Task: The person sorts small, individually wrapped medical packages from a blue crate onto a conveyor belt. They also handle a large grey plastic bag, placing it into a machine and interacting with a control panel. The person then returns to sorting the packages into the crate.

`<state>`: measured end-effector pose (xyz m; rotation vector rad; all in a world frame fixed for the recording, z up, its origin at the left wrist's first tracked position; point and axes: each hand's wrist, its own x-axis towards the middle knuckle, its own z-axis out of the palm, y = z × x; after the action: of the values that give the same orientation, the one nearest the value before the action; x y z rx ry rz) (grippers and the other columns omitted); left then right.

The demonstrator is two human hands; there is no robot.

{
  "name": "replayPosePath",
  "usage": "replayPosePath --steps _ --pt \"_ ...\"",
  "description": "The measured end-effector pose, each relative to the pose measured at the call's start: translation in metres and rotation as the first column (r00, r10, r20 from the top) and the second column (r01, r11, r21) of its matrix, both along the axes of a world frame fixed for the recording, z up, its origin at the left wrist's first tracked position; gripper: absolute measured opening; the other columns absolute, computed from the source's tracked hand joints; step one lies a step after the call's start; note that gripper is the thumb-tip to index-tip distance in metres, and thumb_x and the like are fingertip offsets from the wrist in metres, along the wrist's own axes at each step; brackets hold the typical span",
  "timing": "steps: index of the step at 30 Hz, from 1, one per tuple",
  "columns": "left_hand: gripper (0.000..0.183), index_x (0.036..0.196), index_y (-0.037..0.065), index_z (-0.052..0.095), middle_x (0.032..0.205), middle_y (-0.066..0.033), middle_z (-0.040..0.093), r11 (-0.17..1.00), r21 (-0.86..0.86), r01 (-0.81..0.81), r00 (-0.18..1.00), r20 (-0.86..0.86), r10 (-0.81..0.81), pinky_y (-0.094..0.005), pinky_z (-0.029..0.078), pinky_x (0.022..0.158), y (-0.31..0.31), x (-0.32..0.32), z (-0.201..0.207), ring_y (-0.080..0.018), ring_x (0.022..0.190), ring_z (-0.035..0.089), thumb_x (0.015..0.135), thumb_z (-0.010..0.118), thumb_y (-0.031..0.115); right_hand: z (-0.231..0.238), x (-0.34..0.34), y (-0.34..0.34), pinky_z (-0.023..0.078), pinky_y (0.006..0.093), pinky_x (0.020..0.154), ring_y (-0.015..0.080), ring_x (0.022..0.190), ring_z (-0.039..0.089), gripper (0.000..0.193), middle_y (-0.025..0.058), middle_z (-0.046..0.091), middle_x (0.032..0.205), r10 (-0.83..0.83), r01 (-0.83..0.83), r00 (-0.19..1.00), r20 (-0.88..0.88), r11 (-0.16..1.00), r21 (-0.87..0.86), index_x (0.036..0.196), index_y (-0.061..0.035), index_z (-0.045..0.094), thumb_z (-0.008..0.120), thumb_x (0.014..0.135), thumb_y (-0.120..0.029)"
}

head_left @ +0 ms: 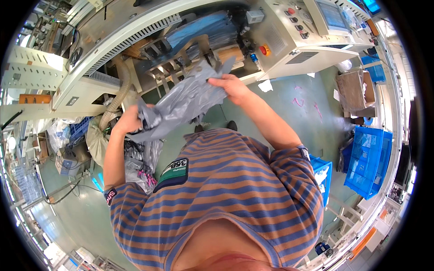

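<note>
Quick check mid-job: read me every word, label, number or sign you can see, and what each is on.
Front patch on the striped shirt: white lettering and large numerals, not copied out here.
Left sleeve patch: partial white lettering, not copied.
Right sleeve patch: white marking, too small to read.
Machine screen: too blurred to read.
Pink floor marks: no readable word.
Held grey plastic: no lettering visible.

The left hand (129, 119) grips the crumpled left end of a grey plastic sheet (184, 101), and the right hand (233, 88) pinches its right end. A blue crate (367, 162) sits toward the green floor's (282, 108) right edge.
</note>
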<state>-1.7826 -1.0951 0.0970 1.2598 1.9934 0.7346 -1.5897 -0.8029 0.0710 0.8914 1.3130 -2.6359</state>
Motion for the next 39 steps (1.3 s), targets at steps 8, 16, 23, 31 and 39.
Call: replayPosePath --steps 8,16,23,31,39 --pt "0.050 0.108 -0.006 0.053 0.105 -0.0090 0.057 0.487 0.242 -0.839 0.540 0.476 0.694 -0.0279 0.042 0.082 -0.002 -0.028 -0.004 -0.0160 0.096 0.054 0.074 0.071 0.025 -0.018 0.011 0.012 0.047 0.0281 0.076 0.0147 0.089 0.059 0.025 0.0044 0.062 0.094 -0.104 0.099 0.994 -0.027 0.986 -0.136 0.100 -0.0013 0.056 0.064 0.079 -0.015" --pt "0.045 0.109 0.002 0.052 0.099 -0.0018 0.058 0.668 0.163 -0.726 0.584 0.659 0.474 -0.0250 0.042 0.077 0.042 -0.005 0.035 -0.0107 0.089 0.053 0.072 0.073 0.017 -0.017 0.003 -0.005 0.041 0.0252 0.067 0.0111 0.071 0.052 0.021 -0.0017 0.057 0.081 0.106 -0.111 0.989 0.100 0.993 0.043 0.081 -0.0136 0.060 0.057 0.083 -0.035" --pt "0.037 0.093 0.008 0.060 0.083 -0.0105 0.061 0.770 0.475 -0.426 0.512 -0.575 0.638 -0.0351 0.045 0.061 0.061 0.007 0.054 -0.0278 0.071 0.059 0.067 0.072 0.032 -0.006 0.003 -0.026 0.040 0.0253 0.072 0.0086 0.079 0.052 0.027 -0.0021 0.057 0.085 0.145 -0.153 0.985 0.095 0.984 0.091 0.090 -0.0094 0.060 0.059 0.082 -0.035" --pt "0.022 0.084 0.009 0.058 0.077 -0.0073 0.056 0.841 0.493 -0.222 0.517 -0.672 0.530 -0.0359 0.044 0.055 0.096 0.068 0.021 -0.0282 0.066 0.056 0.065 0.067 0.014 0.047 -0.008 -0.058 0.037 0.0243 0.065 0.0095 0.069 0.047 0.051 0.0002 0.055 0.075 0.128 -0.122 0.991 -0.025 0.978 0.169 0.082 -0.0084 0.060 0.059 0.073 -0.058" --pt "0.034 0.089 0.007 0.061 0.080 -0.0043 0.055 0.853 0.521 0.038 0.468 -0.764 0.445 -0.0325 0.043 0.060 0.080 0.091 -0.020 -0.0214 0.071 0.055 0.056 0.056 0.004 0.035 -0.014 -0.055 0.040 0.0289 0.062 0.0129 0.071 0.054 0.044 0.0038 0.059 0.082 -0.002 -0.003 0.995 0.103 0.999 0.055 0.088 -0.0051 0.058 0.060 0.076 -0.048"
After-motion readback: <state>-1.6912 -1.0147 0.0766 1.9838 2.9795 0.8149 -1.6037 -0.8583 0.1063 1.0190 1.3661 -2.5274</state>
